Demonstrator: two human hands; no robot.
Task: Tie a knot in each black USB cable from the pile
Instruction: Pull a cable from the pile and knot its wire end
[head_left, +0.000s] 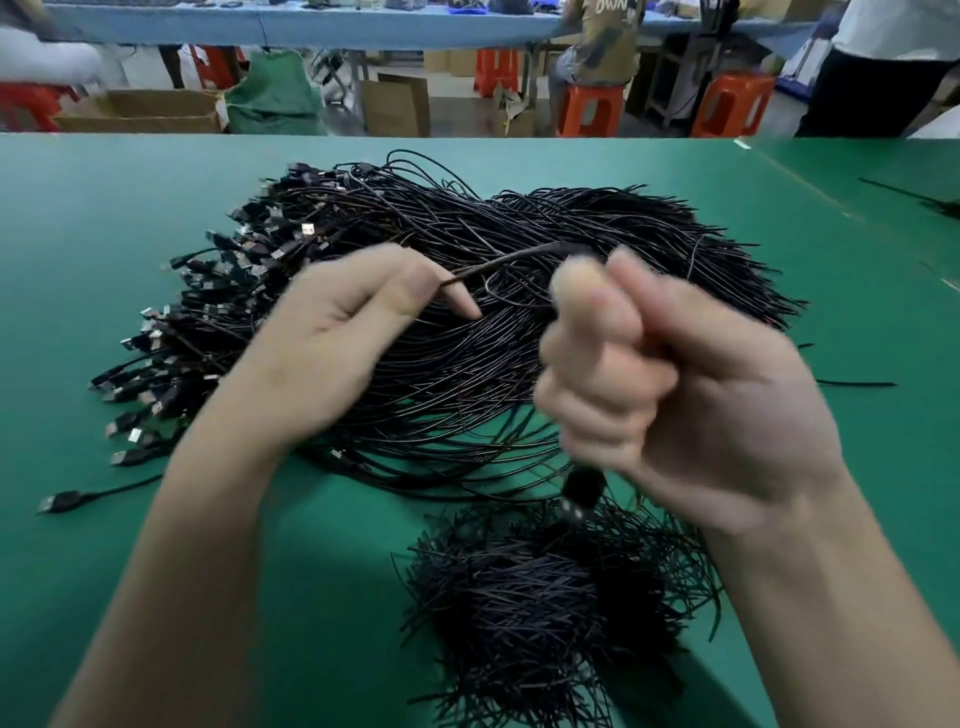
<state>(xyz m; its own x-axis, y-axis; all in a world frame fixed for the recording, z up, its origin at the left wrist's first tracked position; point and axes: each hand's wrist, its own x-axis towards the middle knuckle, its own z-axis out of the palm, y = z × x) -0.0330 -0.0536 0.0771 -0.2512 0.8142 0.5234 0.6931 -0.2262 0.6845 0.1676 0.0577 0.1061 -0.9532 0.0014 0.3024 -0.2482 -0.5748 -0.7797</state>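
Observation:
A big pile of black USB cables (467, 291) lies across the green table (104, 234), plugs fanned out to the left. One black cable (519, 256) stretches above the pile between both hands. My left hand (332, 332) pinches its thin end between thumb and forefinger. My right hand (675, 379) is a blurred fist curled round the cable, whose USB plug (582, 493) hangs below the fist. A smaller heap of bunched black cables (545, 597) sits near the front edge under my right wrist.
A loose cable with a plug (62, 501) lies at the left. Stray cable (924, 200) lies at the far right. Beyond the table edge stand orange stools (732, 104), cardboard boxes (140, 111), a blue bench (311, 23) and several people.

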